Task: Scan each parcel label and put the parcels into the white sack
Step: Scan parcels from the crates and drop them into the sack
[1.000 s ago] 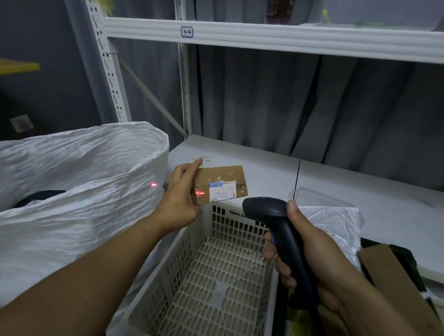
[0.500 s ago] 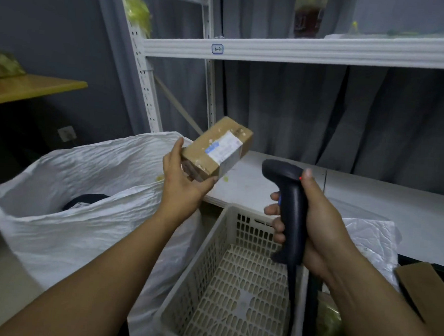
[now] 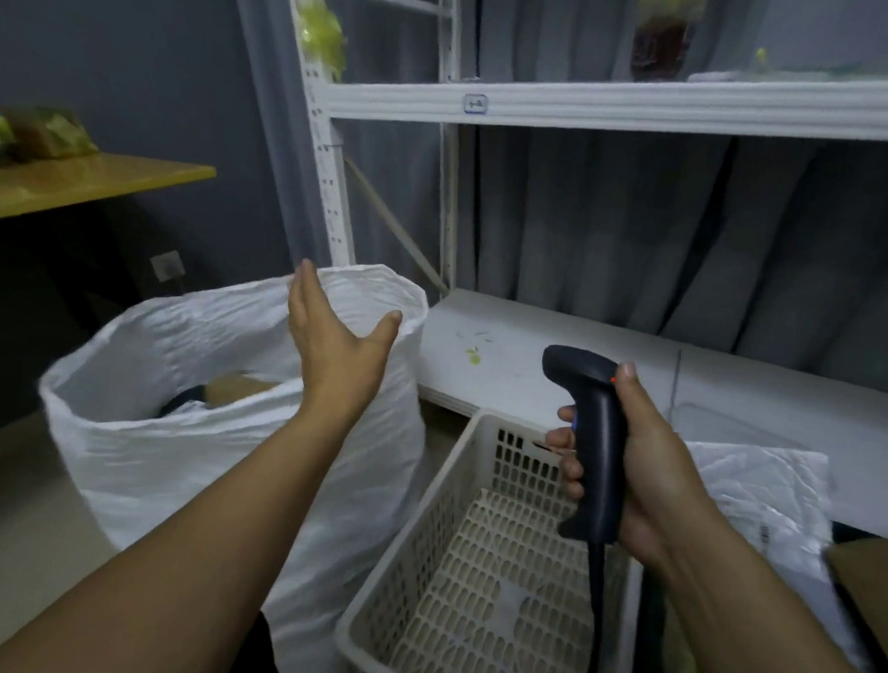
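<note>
My left hand (image 3: pixel 336 343) hangs over the right rim of the white sack (image 3: pixel 178 456), fingers straight and spread, holding nothing. Inside the sack's mouth a corner of a brown cardboard parcel (image 3: pixel 236 387) shows beside something dark. My right hand (image 3: pixel 641 465) grips the black handheld scanner (image 3: pixel 593 442) upright above the far right corner of the white plastic basket (image 3: pixel 470 584). The scanner's cable drops down past the basket's right side.
A white metal rack has a low shelf (image 3: pixel 584 374) behind the basket and a higher shelf (image 3: pixel 624 104). A white plastic mailer (image 3: pixel 762 497) and a brown cardboard piece (image 3: pixel 871 580) lie at the right. A wooden table (image 3: pixel 79 183) stands at the left.
My left hand held the small cardboard parcel to the scanner, then lifted it toward the sack. Now the hand is open and the parcel lies in the sack. The scanner rose slightly.
</note>
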